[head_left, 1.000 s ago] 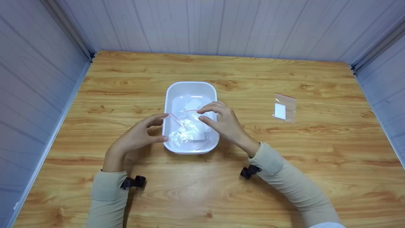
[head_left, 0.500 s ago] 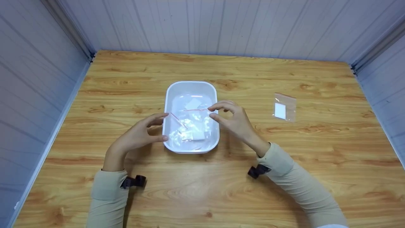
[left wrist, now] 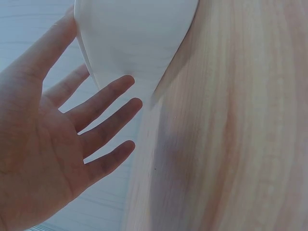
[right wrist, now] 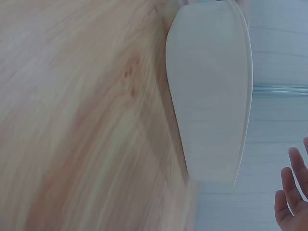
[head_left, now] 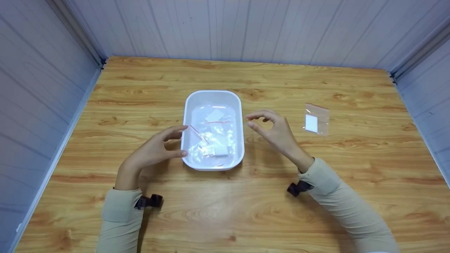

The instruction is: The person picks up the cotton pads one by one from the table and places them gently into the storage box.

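A white plastic tub (head_left: pixel 213 94) stands on the wooden table, holding several clear zip bags (head_left: pixel 209 140) with red seal strips and white pieces inside. At its left rim, my left hand (head_left: pixel 151 147) touches with thumb and a fingertip. In the left wrist view, the other fingers of that left hand (left wrist: pixel 72 130) spread loosely beside the outer wall. Just off the opposite rim hovers my right hand (head_left: pixel 277 133), thumb and forefinger apart, nothing between them. Part of the right hand (right wrist: pixel 293 192) shows at the edge of the right wrist view.
A separate clear zip bag (head_left: pixel 321 121) with a white rectangle inside lies on the table (head_left: pixel 211 211) to the right. Pale wall panels (head_left: pixel 225 31) bound the table at the back and both sides. Black wrist cameras sit on both sleeves.
My right hand has moved right, from over the tub to outside its right rim, letting go of a bag's red strip, which stays in the tub. The left hand is still.
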Demonstrator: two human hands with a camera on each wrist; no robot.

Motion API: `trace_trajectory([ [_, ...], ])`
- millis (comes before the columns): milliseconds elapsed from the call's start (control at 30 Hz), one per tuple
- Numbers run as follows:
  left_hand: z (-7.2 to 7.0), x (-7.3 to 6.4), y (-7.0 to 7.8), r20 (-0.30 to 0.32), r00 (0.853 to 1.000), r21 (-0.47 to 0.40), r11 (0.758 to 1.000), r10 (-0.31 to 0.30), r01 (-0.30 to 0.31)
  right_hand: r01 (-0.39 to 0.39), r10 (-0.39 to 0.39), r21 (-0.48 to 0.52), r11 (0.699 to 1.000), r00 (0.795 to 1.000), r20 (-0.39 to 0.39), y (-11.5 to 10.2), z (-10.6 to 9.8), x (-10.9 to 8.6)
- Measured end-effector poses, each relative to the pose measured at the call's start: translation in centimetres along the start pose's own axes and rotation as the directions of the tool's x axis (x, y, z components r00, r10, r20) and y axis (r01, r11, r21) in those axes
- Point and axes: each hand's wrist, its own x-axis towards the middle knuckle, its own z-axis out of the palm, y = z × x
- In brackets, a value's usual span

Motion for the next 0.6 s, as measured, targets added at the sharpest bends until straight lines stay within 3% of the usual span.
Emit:
trace_trajectory([
  [200,-0.1,0.1,-0.1,0.002,1.0,0.001,1.0,0.028,-0.028,0.037,-0.038,-0.038,0.999,0.999,-0.02,0.7,-1.5,-0.1],
  [600,-0.1,-0.1,-0.1,-0.001,1.0,0.01,1.0,0.001,-0.001,-0.007,0.004,-0.077,0.997,0.999,-0.044,1.9,-4.4,-0.8],
])
